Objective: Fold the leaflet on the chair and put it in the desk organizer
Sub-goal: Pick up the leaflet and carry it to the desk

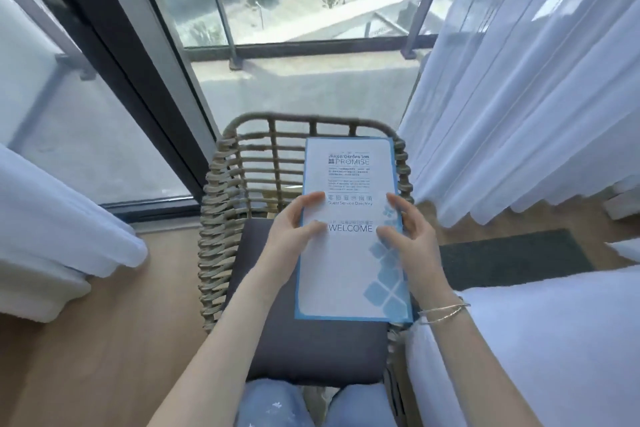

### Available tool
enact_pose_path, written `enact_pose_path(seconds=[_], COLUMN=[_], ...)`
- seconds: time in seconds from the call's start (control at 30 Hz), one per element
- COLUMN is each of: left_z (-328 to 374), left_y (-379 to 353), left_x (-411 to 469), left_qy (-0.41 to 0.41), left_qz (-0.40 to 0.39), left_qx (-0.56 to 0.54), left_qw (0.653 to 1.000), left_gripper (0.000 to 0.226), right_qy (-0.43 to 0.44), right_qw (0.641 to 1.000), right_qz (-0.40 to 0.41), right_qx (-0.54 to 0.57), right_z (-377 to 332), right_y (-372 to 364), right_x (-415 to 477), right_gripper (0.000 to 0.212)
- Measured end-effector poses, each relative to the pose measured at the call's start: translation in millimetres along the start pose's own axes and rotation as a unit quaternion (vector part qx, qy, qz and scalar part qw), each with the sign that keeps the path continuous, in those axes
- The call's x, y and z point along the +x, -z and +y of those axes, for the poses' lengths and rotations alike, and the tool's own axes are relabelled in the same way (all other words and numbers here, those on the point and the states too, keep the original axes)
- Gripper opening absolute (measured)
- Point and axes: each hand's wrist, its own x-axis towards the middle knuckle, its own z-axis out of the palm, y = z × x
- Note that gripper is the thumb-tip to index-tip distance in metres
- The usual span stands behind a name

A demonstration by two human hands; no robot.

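Left hand (289, 236) and right hand (414, 236), each grip holding an edge of the white, blue-bordered paper leaflet (349, 267) above the woven wicker chair (218, 218); squaring the edges first should give a clean crease.

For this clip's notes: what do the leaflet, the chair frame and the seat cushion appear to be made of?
Leaflet: paper or thin card, matte white with a blue border and printed text; it stays flat between the left hand and right hand.
Chair frame: woven wicker or rattan-style strands, tan; natural or synthetic is unclear.
Seat cushion: dark grey fabric, matte, softly rounded edges.
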Motion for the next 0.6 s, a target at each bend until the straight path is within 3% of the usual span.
enact_pose_path(seconds=[0.23,0.37,0.6], left_z=[129,135,119], left_y=[-13,-12,2], left_x=[-13,-33,-63], left_qy=[-0.114,-0.162,-0.152], left_qz=[-0.007,0.012,0.075], left_qx=[-0.012,-0.017,-0.004], left_qw=[0.993,0.987,0.986], left_gripper=[0.05,0.05,0.051], right_qy=[0.09,0.131,0.097], right_qw=[0.993,0.988,0.989], right_qz=[-0.049,-0.058,-0.094], right_qx=[0.066,0.057,0.063], right_z=[-122,-138,-118], right_y=[-1,-8,-27], right_x=[-8,-20,-21], right_gripper=[0.053,0.053,0.056])
